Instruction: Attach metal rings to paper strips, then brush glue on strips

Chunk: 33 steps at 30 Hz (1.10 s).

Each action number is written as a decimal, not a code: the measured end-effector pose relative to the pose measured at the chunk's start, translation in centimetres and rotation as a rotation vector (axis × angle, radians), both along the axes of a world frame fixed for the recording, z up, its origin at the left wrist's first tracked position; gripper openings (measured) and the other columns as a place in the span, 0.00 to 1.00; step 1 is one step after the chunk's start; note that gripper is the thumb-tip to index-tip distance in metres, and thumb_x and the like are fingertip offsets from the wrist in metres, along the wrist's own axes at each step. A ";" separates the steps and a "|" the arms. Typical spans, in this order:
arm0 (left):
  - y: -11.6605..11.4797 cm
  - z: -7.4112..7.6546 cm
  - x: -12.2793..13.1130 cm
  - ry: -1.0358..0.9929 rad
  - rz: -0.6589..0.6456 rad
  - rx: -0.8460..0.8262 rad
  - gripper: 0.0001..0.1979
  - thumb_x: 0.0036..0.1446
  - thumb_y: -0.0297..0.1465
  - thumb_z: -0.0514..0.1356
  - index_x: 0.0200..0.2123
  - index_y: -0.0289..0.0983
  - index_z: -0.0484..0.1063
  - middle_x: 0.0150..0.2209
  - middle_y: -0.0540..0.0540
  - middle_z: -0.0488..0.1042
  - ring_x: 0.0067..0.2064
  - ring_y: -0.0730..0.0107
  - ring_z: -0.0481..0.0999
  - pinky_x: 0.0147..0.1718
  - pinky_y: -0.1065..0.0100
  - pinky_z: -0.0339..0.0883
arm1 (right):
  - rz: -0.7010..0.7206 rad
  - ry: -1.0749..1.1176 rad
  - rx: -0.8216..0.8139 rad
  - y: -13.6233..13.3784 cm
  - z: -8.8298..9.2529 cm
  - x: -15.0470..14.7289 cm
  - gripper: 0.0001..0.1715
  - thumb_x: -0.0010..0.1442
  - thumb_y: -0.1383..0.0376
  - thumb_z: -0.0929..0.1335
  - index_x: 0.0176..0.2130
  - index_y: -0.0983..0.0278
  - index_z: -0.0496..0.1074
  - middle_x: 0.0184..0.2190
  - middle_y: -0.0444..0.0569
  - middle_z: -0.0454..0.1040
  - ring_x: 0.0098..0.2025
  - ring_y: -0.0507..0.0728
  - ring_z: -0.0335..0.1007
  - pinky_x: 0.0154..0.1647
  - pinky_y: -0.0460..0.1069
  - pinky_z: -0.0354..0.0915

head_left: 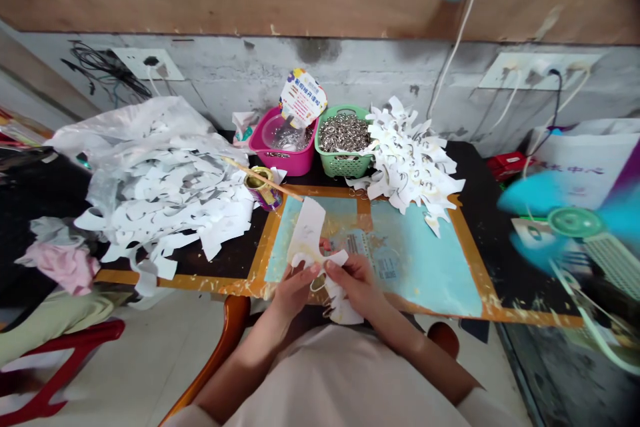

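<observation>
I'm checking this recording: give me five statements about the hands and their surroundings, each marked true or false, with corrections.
1. The left hand and right hand both hold a flat white cut-out piece. True.
2. The green plastic basket of silvery metal pieces stands left of the pink plastic basket. False: it stands to the right.
3. A thin wooden stick lies across the open round tin can. True.
4. The blue-bladed fan is at the picture's left edge. False: it is on the right.
5. A white heap of cut-outs lies right of the green basket. True.
</observation>
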<state>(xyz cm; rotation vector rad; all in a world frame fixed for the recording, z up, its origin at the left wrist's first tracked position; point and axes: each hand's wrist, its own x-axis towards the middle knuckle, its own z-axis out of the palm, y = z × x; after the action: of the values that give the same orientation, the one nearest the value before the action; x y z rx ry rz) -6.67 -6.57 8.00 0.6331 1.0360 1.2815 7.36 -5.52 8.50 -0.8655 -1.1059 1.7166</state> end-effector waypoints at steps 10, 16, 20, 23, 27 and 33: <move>-0.3 -1.0 -1.2 0.206 -0.153 0.195 0.23 0.44 0.56 0.68 0.30 0.42 0.78 0.34 0.44 0.79 0.40 0.57 0.79 0.41 0.57 0.74 | -0.186 0.046 -0.093 0.5 -0.8 0.4 0.18 0.55 0.52 0.74 0.27 0.65 0.79 0.22 0.47 0.76 0.23 0.51 0.67 0.25 0.47 0.63; -0.5 -1.4 0.3 0.118 -0.239 0.100 0.19 0.49 0.47 0.71 0.26 0.36 0.77 0.24 0.47 0.75 0.27 0.69 0.75 0.31 0.67 0.72 | -0.170 0.353 -0.331 0.1 -0.7 -0.6 0.17 0.47 0.54 0.78 0.26 0.64 0.75 0.18 0.41 0.71 0.18 0.47 0.61 0.20 0.43 0.62; 0.3 -2.7 -0.4 0.189 -0.271 0.146 0.17 0.49 0.45 0.71 0.30 0.37 0.78 0.32 0.44 0.79 0.37 0.60 0.79 0.41 0.60 0.74 | -0.040 0.328 -0.403 0.4 -3.0 1.3 0.23 0.46 0.49 0.78 0.33 0.63 0.75 0.22 0.43 0.73 0.19 0.49 0.64 0.19 0.44 0.63; 1.1 -3.9 -1.4 0.364 -0.190 0.305 0.16 0.47 0.44 0.72 0.32 0.39 0.79 0.46 0.40 0.79 0.57 0.50 0.72 0.58 0.52 0.65 | -0.025 0.268 -0.249 1.5 -4.3 4.0 0.32 0.47 0.44 0.76 0.45 0.58 0.74 0.37 0.48 0.78 0.31 0.55 0.72 0.25 0.47 0.69; 2.3 -4.2 -1.4 0.415 -0.292 0.399 0.15 0.52 0.45 0.69 0.33 0.39 0.78 0.49 0.40 0.76 0.56 0.51 0.71 0.58 0.52 0.64 | -0.057 0.001 0.164 2.3 -3.1 5.1 0.38 0.55 0.53 0.75 0.62 0.48 0.64 0.45 0.49 0.76 0.44 0.58 0.74 0.37 0.51 0.72; 4.5 -2.4 -1.3 0.370 -0.287 0.508 0.34 0.42 0.60 0.67 0.40 0.37 0.79 0.53 0.36 0.69 0.58 0.47 0.67 0.58 0.54 0.62 | -0.679 -0.348 0.710 6.6 3.7 7.4 0.12 0.61 0.60 0.71 0.44 0.59 0.81 0.46 0.53 0.75 0.43 0.59 0.73 0.38 0.50 0.70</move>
<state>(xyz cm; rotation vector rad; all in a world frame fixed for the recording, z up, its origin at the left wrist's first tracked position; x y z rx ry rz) -7.99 -2.05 5.56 1.3971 0.8682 1.1977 14.80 1.07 12.15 -0.9330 -1.3215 0.5600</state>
